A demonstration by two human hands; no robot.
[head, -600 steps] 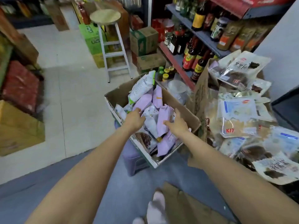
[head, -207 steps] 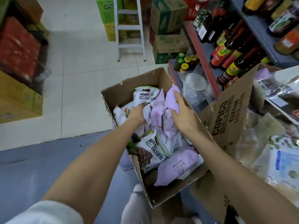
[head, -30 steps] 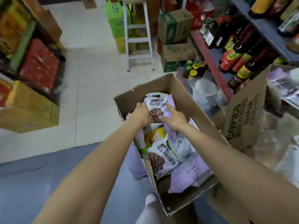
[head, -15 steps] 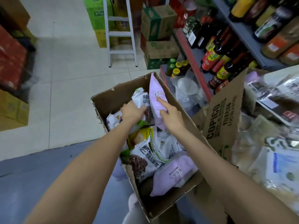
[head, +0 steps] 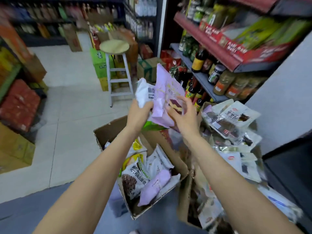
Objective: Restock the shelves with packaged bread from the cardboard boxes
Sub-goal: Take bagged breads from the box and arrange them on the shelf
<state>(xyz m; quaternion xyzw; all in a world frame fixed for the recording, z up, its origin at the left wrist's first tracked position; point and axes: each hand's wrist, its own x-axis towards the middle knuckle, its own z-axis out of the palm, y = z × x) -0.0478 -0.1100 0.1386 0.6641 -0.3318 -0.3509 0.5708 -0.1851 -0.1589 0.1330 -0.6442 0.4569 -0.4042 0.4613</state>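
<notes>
Both hands have risen out of the open brown cardboard box [head: 108,132] since half a second ago, when they were down among the packets, and the lilac packet that stood against the box's far wall is now lifted clear above it. Largest in view, the grey and red metal shelving [head: 224,53] on the right carries dark sauce bottles [head: 197,62] and brown-lidded jars [head: 222,83], blurred by camera motion. Below it and to the right, a second cardboard box with its flap raised [head: 184,203] holds a heap of clear-wrapped dark bread packets [head: 226,122]. The open brown box sits between the forearms and holds white, yellow and lilac bread packets, among them a white packet printed with a dark round loaf [head: 133,176] and a lilac one [head: 155,186] lying at its near end. Behind the box, a white-legged stool with a round pale wooden seat [head: 114,46] stands on the light tiled floor [head: 67,115], beside green cartons [head: 98,65]. The left hand [head: 138,115] grips a white plastic bread packet [head: 145,93] with its fingers curled round the lower edge, and a green packet corner [head: 152,127] shows beneath that hand. The right hand [head: 185,115] holds the lilac plastic bread packet with a cake-slice picture [head: 167,92] from its right side, thumb on the front and fingers spread loosely. The two packets overlap, upright and tilted slightly.
</notes>
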